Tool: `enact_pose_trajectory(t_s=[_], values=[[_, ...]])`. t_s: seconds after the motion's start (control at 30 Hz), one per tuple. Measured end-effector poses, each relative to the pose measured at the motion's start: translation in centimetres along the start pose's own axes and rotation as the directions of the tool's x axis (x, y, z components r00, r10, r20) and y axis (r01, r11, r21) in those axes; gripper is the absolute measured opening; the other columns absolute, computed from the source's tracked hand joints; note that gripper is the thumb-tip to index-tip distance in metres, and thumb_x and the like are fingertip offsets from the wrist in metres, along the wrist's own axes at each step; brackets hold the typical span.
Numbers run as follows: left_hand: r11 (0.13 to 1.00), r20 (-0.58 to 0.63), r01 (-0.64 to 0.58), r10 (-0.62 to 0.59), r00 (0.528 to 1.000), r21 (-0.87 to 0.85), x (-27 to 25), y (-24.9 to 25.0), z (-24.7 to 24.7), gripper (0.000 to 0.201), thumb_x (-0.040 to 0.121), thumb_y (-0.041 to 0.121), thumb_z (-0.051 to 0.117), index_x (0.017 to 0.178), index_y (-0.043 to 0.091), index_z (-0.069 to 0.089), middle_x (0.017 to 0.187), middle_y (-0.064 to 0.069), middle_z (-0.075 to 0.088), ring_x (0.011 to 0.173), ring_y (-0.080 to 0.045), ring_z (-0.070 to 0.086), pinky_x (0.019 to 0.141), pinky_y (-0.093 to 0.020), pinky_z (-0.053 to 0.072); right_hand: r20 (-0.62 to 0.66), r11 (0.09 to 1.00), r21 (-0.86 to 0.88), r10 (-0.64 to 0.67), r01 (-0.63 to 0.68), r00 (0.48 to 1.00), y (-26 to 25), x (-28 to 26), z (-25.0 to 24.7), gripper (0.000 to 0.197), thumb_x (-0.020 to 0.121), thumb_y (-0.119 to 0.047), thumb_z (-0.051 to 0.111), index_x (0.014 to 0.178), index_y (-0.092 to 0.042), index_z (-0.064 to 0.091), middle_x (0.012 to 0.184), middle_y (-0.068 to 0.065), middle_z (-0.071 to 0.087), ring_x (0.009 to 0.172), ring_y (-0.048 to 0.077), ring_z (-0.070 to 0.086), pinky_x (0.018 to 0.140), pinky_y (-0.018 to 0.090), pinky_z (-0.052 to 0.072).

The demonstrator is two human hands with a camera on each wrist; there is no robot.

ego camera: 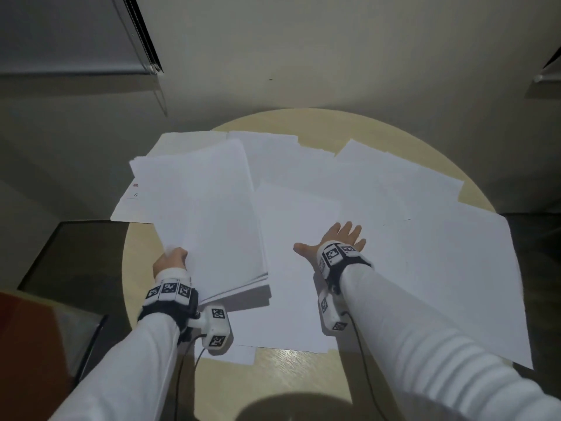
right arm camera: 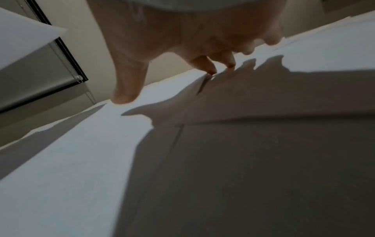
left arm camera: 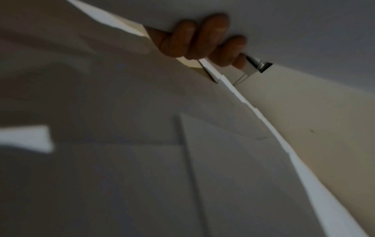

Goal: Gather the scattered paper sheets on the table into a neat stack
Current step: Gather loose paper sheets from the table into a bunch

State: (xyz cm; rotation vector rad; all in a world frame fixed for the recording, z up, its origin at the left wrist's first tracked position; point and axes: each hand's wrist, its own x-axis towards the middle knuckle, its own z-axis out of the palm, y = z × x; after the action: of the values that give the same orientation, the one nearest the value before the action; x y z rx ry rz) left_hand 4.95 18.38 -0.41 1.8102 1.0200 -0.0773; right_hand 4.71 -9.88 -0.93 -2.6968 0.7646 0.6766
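While loose sheets (ego camera: pixel 379 189) still cover the round table (ego camera: pixel 303 372) to its far and right edges, a partial stack (ego camera: pixel 209 214) lies toward its left edge, corner pinched by the left hand (ego camera: pixel 170 262); the right hand (ego camera: pixel 337 241) spreads flat, fingers straight, on a sheet.

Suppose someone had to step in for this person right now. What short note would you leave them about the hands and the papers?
Left hand: grips the gathered stack by its near left corner, fingers curled underneath.
Right hand: open, fingers spread, reaching onto the loose sheets.
Done: part of the paper is collected into the stack, edges not yet squared.
Left: many sheets lie overlapping across the round table, some overhanging its edge; add them and straighten the stack.
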Motion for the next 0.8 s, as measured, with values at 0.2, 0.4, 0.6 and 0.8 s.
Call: enact_pose_trajectory(t_s=[0.2,0.4,0.6,0.8], values=[[0.998,0.030,0.054,-0.055,0.998,0.026,0.1,-0.9,0.4,0.035,0.089,0.014,0.051,0.058,0.021,0.036,0.071,-0.010,0.042,0.088,-0.018,0.037,0.077,-0.024,0.029,-0.059,0.965,0.255,0.077,-0.060,0.995,-1.9,0.1,0.2,0.085,0.061,-0.040,0.081,0.130,-0.025,0.033,0.152,0.008,0.012,0.142,0.037,0.000,0.115,0.045,0.015],[0.999,0.025,0.044,-0.044,0.999,0.019,-0.1,-0.7,0.5,0.035,0.088,0.012,0.052,0.058,0.021,0.035,0.062,0.003,0.034,0.088,-0.020,0.037,0.077,-0.026,0.030,-0.014,0.864,0.503,-0.011,0.017,1.000,-3.0,-0.3,-0.5,0.069,0.078,-0.008,0.063,0.135,-0.020,0.024,0.109,0.010,0.051,0.099,0.030,0.055,0.087,0.036,0.047],[0.997,0.018,0.026,-0.028,0.999,0.071,0.0,-0.9,0.4,0.035,0.087,0.013,0.052,0.057,0.016,0.035,0.059,0.000,0.034,0.071,-0.023,0.040,0.057,-0.024,0.031,-0.103,0.667,0.744,0.056,0.040,0.993,-1.8,-0.7,-3.0,0.040,0.075,-0.020,0.065,0.112,-0.007,0.061,0.108,0.012,0.065,0.102,0.029,0.063,0.087,0.033,0.052],[0.996,0.059,0.032,-0.037,0.998,0.079,0.4,-0.6,0.3,0.035,0.087,0.012,0.050,0.056,0.016,0.036,0.060,-0.001,0.034,0.074,-0.024,0.042,0.067,-0.022,0.037,-0.414,0.590,0.735,-0.001,0.335,0.910,-0.7,-0.8,-7.5,0.021,0.080,-0.004,0.043,0.084,-0.019,0.057,0.078,0.006,0.054,0.070,0.022,0.043,0.064,0.028,0.035]])
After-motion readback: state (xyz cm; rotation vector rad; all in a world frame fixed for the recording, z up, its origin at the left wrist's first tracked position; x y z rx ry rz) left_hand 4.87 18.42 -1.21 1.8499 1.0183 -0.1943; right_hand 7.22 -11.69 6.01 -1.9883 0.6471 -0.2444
